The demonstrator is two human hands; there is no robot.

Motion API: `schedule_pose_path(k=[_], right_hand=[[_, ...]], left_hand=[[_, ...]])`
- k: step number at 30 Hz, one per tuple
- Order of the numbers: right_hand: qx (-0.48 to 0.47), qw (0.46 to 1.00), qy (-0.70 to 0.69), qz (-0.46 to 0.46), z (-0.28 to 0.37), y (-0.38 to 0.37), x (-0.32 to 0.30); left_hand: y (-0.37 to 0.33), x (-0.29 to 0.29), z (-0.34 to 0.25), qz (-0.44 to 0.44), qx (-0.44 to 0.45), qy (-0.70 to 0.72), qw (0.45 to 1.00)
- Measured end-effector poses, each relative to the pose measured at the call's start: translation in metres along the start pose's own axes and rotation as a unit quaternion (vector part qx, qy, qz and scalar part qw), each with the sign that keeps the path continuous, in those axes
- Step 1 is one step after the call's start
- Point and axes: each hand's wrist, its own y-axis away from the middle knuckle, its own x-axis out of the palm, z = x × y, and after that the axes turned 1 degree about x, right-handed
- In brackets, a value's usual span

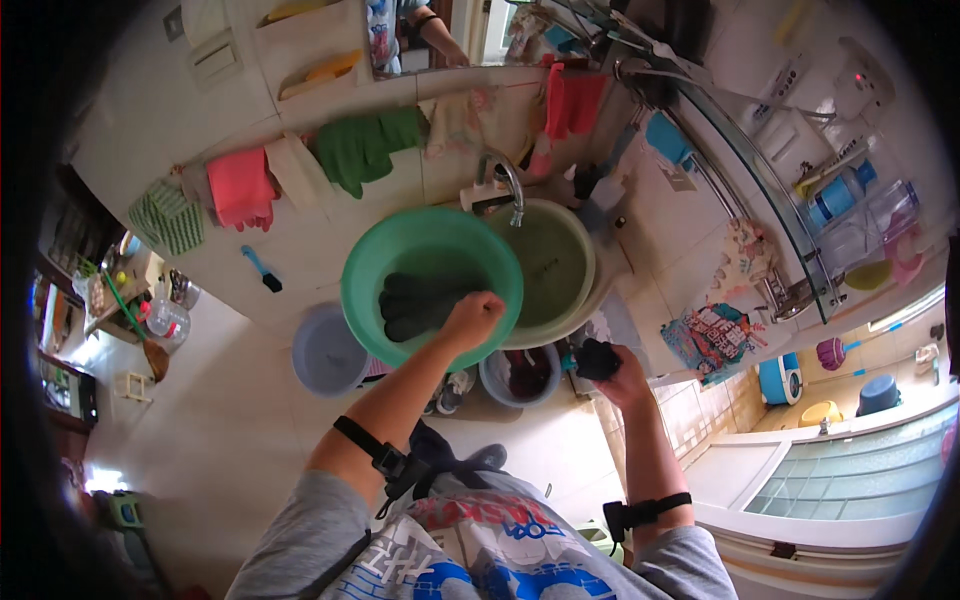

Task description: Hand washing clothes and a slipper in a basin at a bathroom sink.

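Note:
My left hand (475, 318) is closed into a fist over the right side of a large green basin (365, 250). A dark grey cloth (410, 305) lies in the basin, close to the left of that hand. What the fist holds, if anything, is hidden. My right hand (626, 380) is to the right of the basin and lower, closed around a small black object (597, 360). A bit of teal shows at the left of that object; its kind is not clear from here.
The green basin overlaps a pale sink (565, 265) under a chrome faucet (515, 200). Below stand a pale blue bucket (325, 350) and a blue basin (495, 375) with dark red contents. Green (370, 150) and pink gloves (242, 190) hang along the wall. A glass shelf (765, 185) juts out at right.

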Motion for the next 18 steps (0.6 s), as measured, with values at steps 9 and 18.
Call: schedule_pose_path(k=[9, 18], right_hand=[[0.022, 0.968, 0.130, -0.214, -0.020, -0.037, -0.020], [-0.095, 0.956, 0.157, -0.228, -0.007, -0.049, -0.010]], left_hand=[[0.016, -0.003, -0.005, -0.023, -0.012, -0.008, 1.000], [0.015, -0.038, 0.021, -0.027, -0.018, -0.047, 0.998]])
